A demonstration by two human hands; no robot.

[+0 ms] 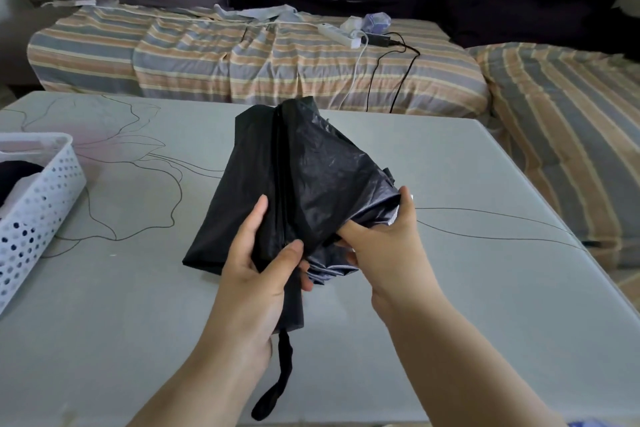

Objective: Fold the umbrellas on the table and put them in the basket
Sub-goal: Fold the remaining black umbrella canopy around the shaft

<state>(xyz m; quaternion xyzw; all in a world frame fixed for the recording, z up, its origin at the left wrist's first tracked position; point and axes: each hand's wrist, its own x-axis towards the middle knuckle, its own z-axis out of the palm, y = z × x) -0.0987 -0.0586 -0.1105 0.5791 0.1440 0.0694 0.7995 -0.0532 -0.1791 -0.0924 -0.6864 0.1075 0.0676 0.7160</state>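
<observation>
I have one black umbrella [298,184] over the grey tabletop [450,288], and both my hands are on it. My left hand [258,274] wraps around its lower part. My right hand [388,246] pinches its loose cloth. One white basket [38,198] sits at the left, with dark things inside.

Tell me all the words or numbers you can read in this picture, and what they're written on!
There are none to read.
The black umbrella, held in the left hand and right hand, shows plain fabric with no label.
The white basket has only holes, no writing.
The table carries a drawn flower outline, not letters.
The power strip on the striped sofa is too small and blurred to tell any marking.
</observation>
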